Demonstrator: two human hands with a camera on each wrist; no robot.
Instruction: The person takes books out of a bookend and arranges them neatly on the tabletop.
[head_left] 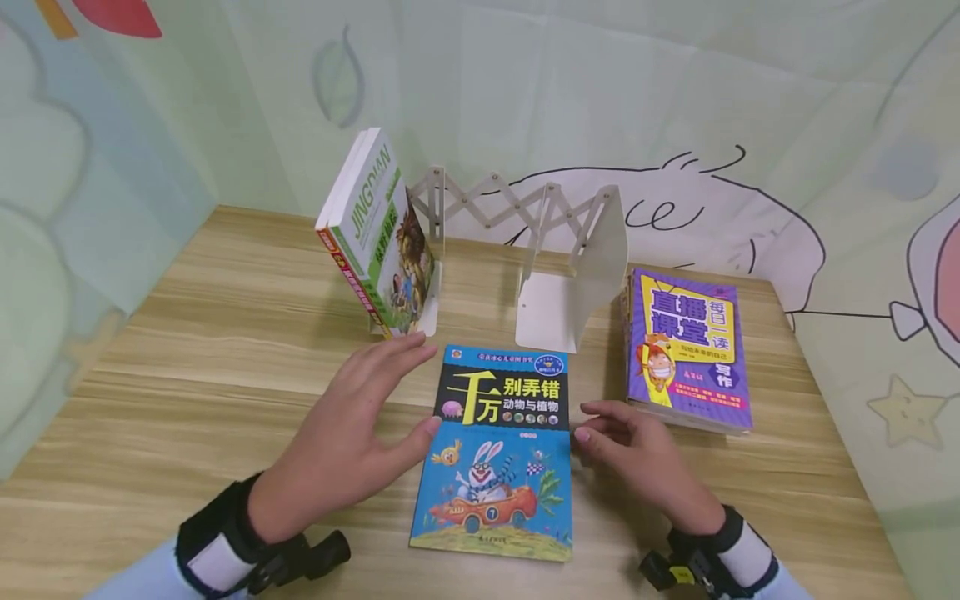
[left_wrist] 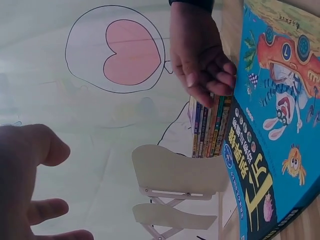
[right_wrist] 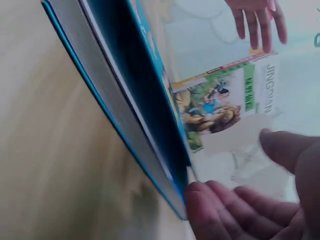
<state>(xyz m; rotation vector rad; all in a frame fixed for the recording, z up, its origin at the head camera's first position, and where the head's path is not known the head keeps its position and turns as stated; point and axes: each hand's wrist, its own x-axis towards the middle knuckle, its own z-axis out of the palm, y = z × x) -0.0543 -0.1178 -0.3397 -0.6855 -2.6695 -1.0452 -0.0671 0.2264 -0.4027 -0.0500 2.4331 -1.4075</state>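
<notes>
A blue children's book (head_left: 491, 467) with a rabbit in a car lies face up on the table between both hands. My left hand (head_left: 337, 442) hovers at its left edge, thumb and fingers spread, holding nothing. At the right edge is my right hand (head_left: 652, 462), its fingers loosely bent and nothing gripped. In the right wrist view, the right hand's fingertips (right_wrist: 197, 197) are close to the book's page edge (right_wrist: 120, 105), where the cover stands slightly lifted; I cannot tell whether they touch it.
Behind the book stands a white expandable metal bookend (head_left: 551, 304). Two upright books (head_left: 375, 233) lean at its left end. A stack of books topped by a purple one (head_left: 690, 350) sits to its right. A patterned backdrop (head_left: 525, 83) rises behind the wooden table (head_left: 225, 333).
</notes>
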